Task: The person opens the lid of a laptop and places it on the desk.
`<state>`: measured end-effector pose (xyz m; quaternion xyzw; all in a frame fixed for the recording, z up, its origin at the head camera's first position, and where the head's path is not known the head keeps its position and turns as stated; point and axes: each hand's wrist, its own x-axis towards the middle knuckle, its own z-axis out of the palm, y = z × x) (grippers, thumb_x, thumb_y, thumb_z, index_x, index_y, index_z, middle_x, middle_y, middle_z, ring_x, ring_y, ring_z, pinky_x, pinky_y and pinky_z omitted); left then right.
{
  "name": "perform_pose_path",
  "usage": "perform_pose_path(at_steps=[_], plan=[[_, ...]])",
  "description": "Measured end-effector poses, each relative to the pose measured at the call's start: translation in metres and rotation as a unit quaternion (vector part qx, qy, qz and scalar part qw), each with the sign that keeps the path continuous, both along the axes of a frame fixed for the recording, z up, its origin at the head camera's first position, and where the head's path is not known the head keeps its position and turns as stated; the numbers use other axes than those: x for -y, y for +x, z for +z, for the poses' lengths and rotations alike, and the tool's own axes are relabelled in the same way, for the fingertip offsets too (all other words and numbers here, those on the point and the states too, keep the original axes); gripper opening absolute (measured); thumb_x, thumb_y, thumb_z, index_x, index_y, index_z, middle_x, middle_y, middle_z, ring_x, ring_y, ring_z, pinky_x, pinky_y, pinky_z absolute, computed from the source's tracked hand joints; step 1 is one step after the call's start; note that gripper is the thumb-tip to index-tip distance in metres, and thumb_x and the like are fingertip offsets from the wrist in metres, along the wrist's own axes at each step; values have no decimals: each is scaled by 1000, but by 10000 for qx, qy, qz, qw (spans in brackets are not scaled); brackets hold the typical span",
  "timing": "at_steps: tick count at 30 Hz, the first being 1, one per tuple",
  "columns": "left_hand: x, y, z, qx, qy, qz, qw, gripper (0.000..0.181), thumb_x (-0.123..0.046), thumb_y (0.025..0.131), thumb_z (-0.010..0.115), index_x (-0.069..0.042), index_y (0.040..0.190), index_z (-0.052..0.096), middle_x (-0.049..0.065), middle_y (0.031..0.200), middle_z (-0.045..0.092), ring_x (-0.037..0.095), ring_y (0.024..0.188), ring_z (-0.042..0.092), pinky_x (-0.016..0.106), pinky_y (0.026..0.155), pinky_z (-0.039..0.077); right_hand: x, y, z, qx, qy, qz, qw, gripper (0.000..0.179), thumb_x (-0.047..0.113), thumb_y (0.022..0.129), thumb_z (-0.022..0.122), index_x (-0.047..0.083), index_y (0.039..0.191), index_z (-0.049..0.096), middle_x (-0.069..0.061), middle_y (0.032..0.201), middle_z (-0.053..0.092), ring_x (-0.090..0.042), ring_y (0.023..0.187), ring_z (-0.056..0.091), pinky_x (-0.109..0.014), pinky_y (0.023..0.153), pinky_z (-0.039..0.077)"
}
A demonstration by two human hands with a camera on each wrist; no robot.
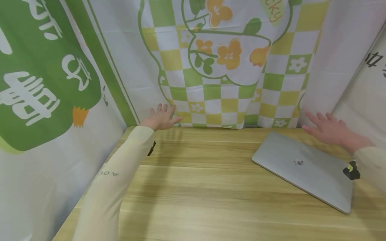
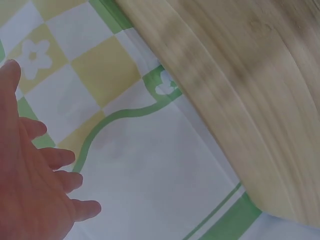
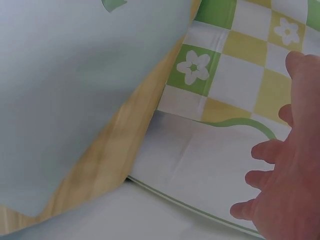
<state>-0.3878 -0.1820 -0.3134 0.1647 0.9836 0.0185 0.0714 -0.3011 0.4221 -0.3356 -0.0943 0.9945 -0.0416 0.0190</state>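
Observation:
My left hand [image 1: 161,117] hovers over the far left part of the wooden table, fingers spread and holding nothing. In the left wrist view the same hand [image 2: 35,175] shows its splayed fingers against the patterned curtain. On the right, my right hand [image 1: 333,130] is held above the far right end of a closed silver laptop [image 1: 304,164], its fingers also spread and nothing in them. The right wrist view shows that hand [image 3: 287,160] beside the curtain, with the laptop lid [image 3: 75,90] filling the left side.
A wooden table [image 1: 193,194] spreads out below both arms. Behind its far edge hangs a curtain [image 1: 211,97] with green and yellow checks and orange flowers. A green and white cloth [image 1: 48,83] covers the left side, and a pale cloth with dark writing [image 1: 368,93] hangs at right.

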Motion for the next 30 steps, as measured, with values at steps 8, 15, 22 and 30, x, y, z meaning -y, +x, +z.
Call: perform_pose_path(at_steps=[8, 15, 22, 30], plan=[[-12, -3, -9, 20, 132, -75, 9999, 84, -68, 98, 22, -15, 159, 3, 27, 163, 3, 49, 149, -2, 71, 116, 5, -2, 9, -15, -135, -293, 96, 9994, 76, 52, 103, 33, 7, 158, 6, -45, 150, 17, -73, 130, 12, -87, 94, 15], [-29, 1, -10, 11, 497, -235, 9985, 82, -67, 98, 26, -15, 159, 9, 25, 164, 6, 49, 149, 1, 72, 116, 2, -5, 12, -32, -393, -896, 264, 9949, 73, 44, 104, 37, 0, 156, 10, -43, 150, 21, -68, 133, 17, -81, 103, 13], [-46, 1, -15, -173, 399, -424, 9982, 80, -64, 99, 28, -14, 159, 12, 24, 163, 9, 47, 150, 4, 71, 117, 4, -6, 16, -49, -552, -1202, 340, 9906, 72, 38, 104, 42, -8, 153, 17, -42, 149, 26, -63, 134, 23, -76, 106, 16], [-59, -1, -21, -307, 239, -488, 9981, 82, -68, 98, 23, -15, 159, 11, 23, 163, 14, 45, 150, 11, 68, 118, 10, -6, 23, -55, -1015, -1430, 549, 9830, 67, 30, 103, 45, -14, 149, 22, -44, 144, 31, -64, 128, 30, -73, 104, 23]])
